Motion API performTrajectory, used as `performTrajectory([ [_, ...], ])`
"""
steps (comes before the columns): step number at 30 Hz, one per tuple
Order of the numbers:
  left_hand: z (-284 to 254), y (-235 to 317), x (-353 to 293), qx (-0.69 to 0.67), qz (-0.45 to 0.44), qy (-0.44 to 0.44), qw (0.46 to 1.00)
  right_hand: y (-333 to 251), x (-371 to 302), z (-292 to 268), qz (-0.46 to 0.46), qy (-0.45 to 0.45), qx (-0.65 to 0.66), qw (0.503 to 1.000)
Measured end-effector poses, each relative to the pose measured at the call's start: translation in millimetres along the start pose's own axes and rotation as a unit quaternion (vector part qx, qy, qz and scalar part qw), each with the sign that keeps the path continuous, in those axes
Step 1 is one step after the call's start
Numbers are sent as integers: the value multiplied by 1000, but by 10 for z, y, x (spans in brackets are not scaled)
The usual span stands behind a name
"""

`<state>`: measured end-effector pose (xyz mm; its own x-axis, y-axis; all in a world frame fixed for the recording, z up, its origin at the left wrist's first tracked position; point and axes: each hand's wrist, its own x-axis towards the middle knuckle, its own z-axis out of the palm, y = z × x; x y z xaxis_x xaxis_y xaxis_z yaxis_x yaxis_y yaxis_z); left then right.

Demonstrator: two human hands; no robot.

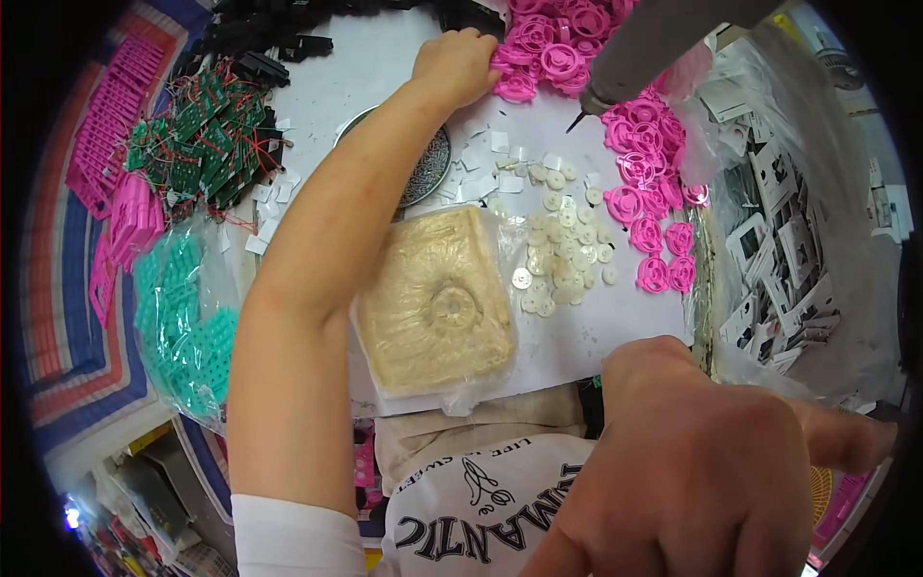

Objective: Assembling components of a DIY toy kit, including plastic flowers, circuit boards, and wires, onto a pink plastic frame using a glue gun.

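Observation:
My left arm stretches across the table, and my left hand [456, 67] is at the far side, against the edge of a pile of pink round plastic parts [561, 62]. Its fingers are bent; what they hold, if anything, is hidden. Close to the camera, my right hand [687, 452] looms large at the lower right, its back and knuckles showing. The fingertips run out of the picture, so its grip cannot be made out. Beyond it, more pink parts [638, 170] lie down the right side. Left of these are several small whitish discs [577, 240].
A dark power screwdriver [654, 48] hangs over the far right. A plastic-wrapped yellowish square block [433, 298] lies mid-table, near a round dish [433, 168]. Left sit wired green circuit boards [207, 139] and bagged teal parts [183, 317]; right, bagged white parts [779, 240].

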<state>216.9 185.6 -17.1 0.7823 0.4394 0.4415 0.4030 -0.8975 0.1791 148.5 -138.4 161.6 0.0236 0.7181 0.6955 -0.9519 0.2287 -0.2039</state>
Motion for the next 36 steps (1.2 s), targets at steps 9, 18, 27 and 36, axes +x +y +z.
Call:
performTrajectory([
  [9, -804, -119, -507, -257, -218, -55, 940, -532, -281, -567, 140, -37, -455, 879],
  [18, -1686, 1182, -2414, -745, -384, 48, 543, -43, -426, -1184, 178, 234, -673, 678],
  [27, -1788, 1226, -2901, -664, -433, -47, 608, 33, -375, -1180, 292, 165, -698, 633],
  [36, -1509, 1458, -3020, -313, -162, 159, 922, 301, -776, -988, 319, 274, -581, 697],
])
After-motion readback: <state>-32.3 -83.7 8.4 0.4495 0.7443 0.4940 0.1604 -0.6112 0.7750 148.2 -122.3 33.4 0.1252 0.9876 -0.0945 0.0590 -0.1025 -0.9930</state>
